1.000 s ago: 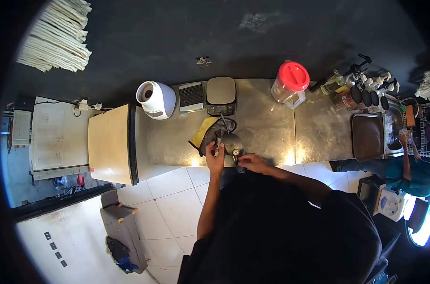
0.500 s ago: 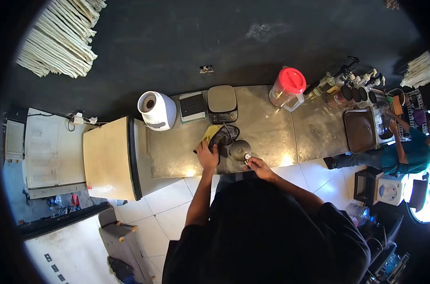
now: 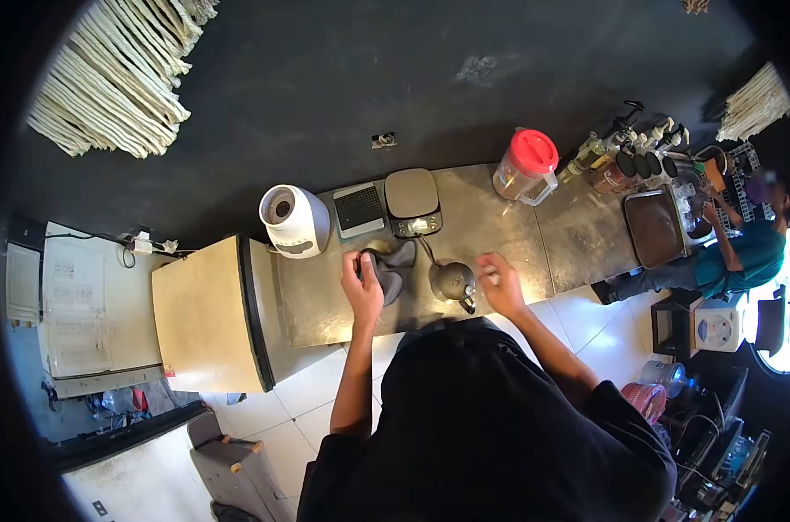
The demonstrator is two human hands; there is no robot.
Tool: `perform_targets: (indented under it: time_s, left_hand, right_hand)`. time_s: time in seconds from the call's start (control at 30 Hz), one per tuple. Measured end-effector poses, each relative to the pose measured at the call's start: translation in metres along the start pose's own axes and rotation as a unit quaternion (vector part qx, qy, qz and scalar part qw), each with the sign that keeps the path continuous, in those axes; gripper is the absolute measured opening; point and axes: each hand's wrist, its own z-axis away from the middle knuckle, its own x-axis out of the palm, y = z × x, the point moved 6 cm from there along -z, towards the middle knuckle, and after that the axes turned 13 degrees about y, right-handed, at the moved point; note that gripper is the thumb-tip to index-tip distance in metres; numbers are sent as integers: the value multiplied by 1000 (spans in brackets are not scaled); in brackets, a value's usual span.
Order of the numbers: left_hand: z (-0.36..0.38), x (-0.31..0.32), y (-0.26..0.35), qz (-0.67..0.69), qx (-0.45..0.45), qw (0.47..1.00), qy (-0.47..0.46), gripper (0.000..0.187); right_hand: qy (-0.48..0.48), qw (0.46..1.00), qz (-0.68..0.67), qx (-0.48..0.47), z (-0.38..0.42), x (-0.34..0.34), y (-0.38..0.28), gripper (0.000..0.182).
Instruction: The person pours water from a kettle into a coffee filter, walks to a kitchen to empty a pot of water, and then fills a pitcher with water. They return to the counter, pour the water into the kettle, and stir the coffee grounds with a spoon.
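A dark gooseneck kettle (image 3: 452,281) stands on the steel counter (image 3: 499,235) between my hands, its thin spout pointing toward the scale and its handle toward me. To its left, my left hand (image 3: 363,285) is closed on a dark grey cloth (image 3: 395,270) that hangs in folds beside the fingers. My right hand (image 3: 503,285) is raised just right of the kettle, apart from it. Its fingers are curled and smeared by motion, with a small pale, shiny thing between them that I cannot make out.
Behind the cloth are a flat scale (image 3: 412,196), a drip tray with a black grid (image 3: 359,209) and a white grinder-like appliance (image 3: 295,222). Farther right stand a red-lidded pitcher (image 3: 530,165), pump bottles (image 3: 599,155) and a brown tray (image 3: 654,229). A person in a teal shirt (image 3: 743,257) works at the far right.
My right hand has moved off the kettle to the right. My left hand has lifted the cloth and shifted left; its yellow part no longer shows clearly. The view has tilted slightly.
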Motion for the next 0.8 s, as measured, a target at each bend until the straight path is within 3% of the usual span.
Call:
perform_targets:
  time_s: [0.03, 0.1, 0.17, 0.27, 0.3, 0.37, 0.4, 0.43, 0.5, 0.57, 0.63, 0.7, 0.8]
  left_hand:
    - [-11, -3, 26, 3, 2, 1000, -1, 17]
    - [-26, 3, 77, 56, -3, 991, -121, 14]
    - [-33, 4, 113, 51, 7, 979, -197, 12]
    - [-42, -1, 164, 90, 94, 959, -253, 13]
    - [-45, -3, 169, 91, 117, 954, -259, 13]
    - [-57, -7, 180, 66, 111, 955, -268, 13]
    - [-61, -8, 180, 55, 91, 956, -275, 13]
    - [-66, -7, 180, 45, 72, 956, -282, 13]
    - [-68, 2, 183, 21, 79, 953, -293, 14]
    - [-57, 20, 188, 35, 111, 940, -322, 15]
    - [-46, 36, 196, 33, 124, 925, -359, 16]
    - [-39, 46, 203, 20, 129, 917, -378, 17]
    - [-35, 61, 204, 78, 92, 917, -381, 18]
  right_hand:
    - [-33, 997, 5, -68, -2, 11, -29, 31]
    - [-58, 987, -31, -148, -6, 31, -87, 39]
    - [-26, 970, -62, -233, -8, 45, -135, 40]
    - [-73, 945, -90, -307, -18, 66, -153, 36]
    - [-72, 944, -90, -308, -24, 64, -155, 36]
    - [-163, 943, -112, -267, -30, 59, -150, 34]
    - [-144, 948, -190, -211, -32, 53, -149, 29]
    - [-142, 949, -188, -211, -31, 45, -150, 29]
    - [-151, 949, -246, -124, -27, 24, -150, 28]
    - [-115, 952, -239, -150, -21, 9, -153, 25]
    - [-152, 979, -88, -101, -18, 1, -135, 22]
    - [-100, 983, -96, -118, -18, -19, -132, 17]
    - [-41, 986, 44, -156, -24, -64, -111, 17]
